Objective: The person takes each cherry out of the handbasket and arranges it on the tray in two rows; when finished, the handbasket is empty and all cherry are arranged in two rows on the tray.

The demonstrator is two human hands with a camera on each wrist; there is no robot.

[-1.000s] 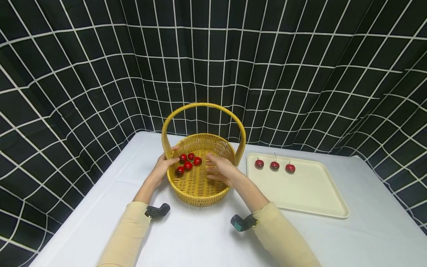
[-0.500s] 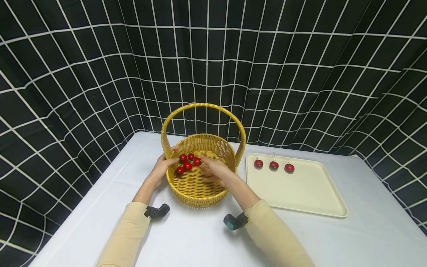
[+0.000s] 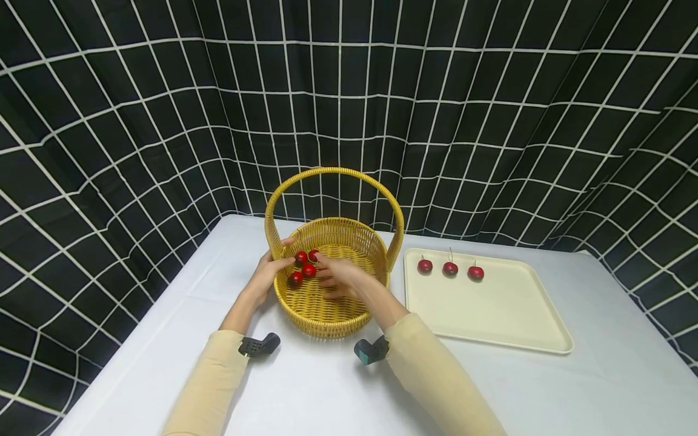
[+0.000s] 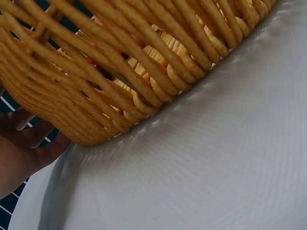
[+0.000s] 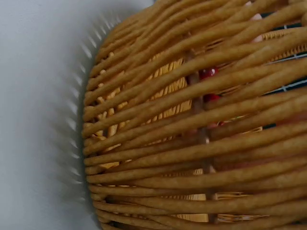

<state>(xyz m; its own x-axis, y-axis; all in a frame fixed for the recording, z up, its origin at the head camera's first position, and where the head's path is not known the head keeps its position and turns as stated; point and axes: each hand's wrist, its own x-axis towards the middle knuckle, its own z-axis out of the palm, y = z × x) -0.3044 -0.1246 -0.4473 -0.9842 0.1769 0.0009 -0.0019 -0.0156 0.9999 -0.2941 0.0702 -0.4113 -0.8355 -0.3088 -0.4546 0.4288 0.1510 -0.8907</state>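
A yellow wicker basket (image 3: 330, 328) with a tall arched handle stands upright on the white table. My left hand (image 3: 265, 275) grips its left side, thumb over the rim; in the left wrist view the fingers of this left hand (image 4: 19, 148) lie along the outer wicker. Several red cherries (image 3: 308, 270) lie together at the basket's left inside. Over the basket, my right hand (image 3: 345, 277) reaches in from the right, fingertips at the cluster's right side. Whether it pinches a cherry there is hidden. Through the weave in the right wrist view, red cherries (image 5: 209, 73) show.
Right of the basket, a cream tray (image 3: 496, 315) holds three stemmed cherries (image 3: 449, 269) in a row near its back edge. A black curtain with a white grid (image 3: 338, 109) hangs behind and along the sides. White cloth (image 3: 311, 393) covers the table.
My right hand has moved left inside the basket, to the cherries. The rightmost cherry of the cluster is now covered by it. My left hand stays on the basket.
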